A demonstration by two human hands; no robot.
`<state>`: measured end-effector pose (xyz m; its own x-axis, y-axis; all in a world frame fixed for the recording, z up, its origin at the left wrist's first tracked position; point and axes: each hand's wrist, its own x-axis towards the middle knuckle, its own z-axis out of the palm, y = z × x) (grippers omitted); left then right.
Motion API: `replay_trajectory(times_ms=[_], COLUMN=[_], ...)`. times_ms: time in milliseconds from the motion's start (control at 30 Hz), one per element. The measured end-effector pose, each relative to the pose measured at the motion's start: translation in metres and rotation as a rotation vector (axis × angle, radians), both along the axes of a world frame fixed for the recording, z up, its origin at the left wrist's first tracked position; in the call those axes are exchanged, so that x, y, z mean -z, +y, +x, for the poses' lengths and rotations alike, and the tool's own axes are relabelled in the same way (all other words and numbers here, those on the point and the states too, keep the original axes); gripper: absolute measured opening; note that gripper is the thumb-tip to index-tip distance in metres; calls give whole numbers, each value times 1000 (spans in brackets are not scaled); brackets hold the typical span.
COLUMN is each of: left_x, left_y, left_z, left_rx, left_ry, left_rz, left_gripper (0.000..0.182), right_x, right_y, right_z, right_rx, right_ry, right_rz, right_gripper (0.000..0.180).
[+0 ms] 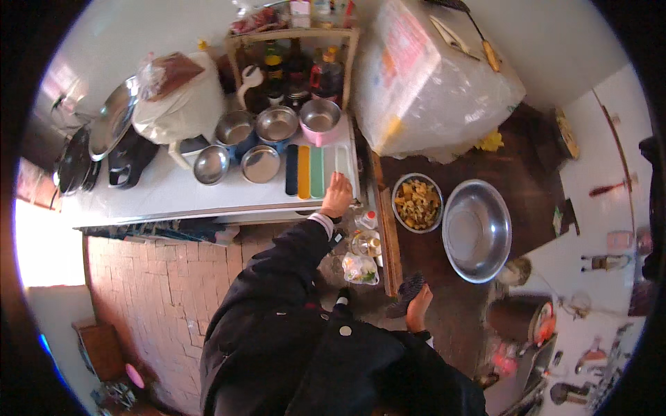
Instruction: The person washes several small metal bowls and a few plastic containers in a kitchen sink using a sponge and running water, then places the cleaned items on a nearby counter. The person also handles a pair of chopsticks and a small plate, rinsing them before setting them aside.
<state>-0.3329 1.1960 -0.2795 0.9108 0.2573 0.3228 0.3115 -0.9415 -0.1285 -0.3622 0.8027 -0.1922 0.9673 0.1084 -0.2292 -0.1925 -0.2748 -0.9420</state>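
Observation:
My left hand (338, 195) rests at the near end of a whitish long narrow case (341, 160) on the white tabletop (156, 200). Its fingers are curled; whether they grip the case is hard to see. Beside that case lie a green case (316, 171), a yellow case (303, 171) and a dark blue case (291, 171), side by side. Behind them stand a pink metal-lined cup (319, 136) and two blue ones, with two round metal lids (260, 164) in front. Lower right, my right hand (418, 311) holds a dark textured cloth (407, 295).
On the dark wooden table (416, 166) are a bowl of chopped food (418, 203), a large metal basin (476, 231) and a big plastic-covered box (437, 83). Bottles stand under a small shelf (296, 33). A plastic bag (360, 268) and an oil jug (366, 243) sit between the tables.

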Motion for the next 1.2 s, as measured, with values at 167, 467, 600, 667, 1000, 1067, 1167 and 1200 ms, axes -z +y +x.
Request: replay_trajectory(times_ms=[167,467,600,667,1000,1067,1167,1200], left_x=[41,39,11,-5,-53,-56,-66,-74], left_y=[3,11,2,-2,-97,-135,-222,-251], left_z=[3,-14,-11,-13,-8,-4,2,-1], left_rx=[-60,-182,-264,-264,-107,37,222,147], left_ry=[86,215,278,295,-423,-533,-399,-296], left_rz=[-110,-142,-182,-154,-455,-951,-1579,-1921], left_gripper=[39,59,63,66,49,42,34,34], right_x=[25,10,-12,-22,-10,2,18,23], right_y=[-23,-13,-17,-26,-145,-175,-223,-237], right_z=[-13,-18,-15,-18,-43,-42,-34,-30], right_rx=[86,181,166,197,497,517,491,513], right_ry=[-56,-99,-206,-179,-39,-56,-137,-62], right_rz=[-34,-180,-116,-112,-137,-115,-97,-136], right_gripper=[31,32,33,32,33,33,36,37])
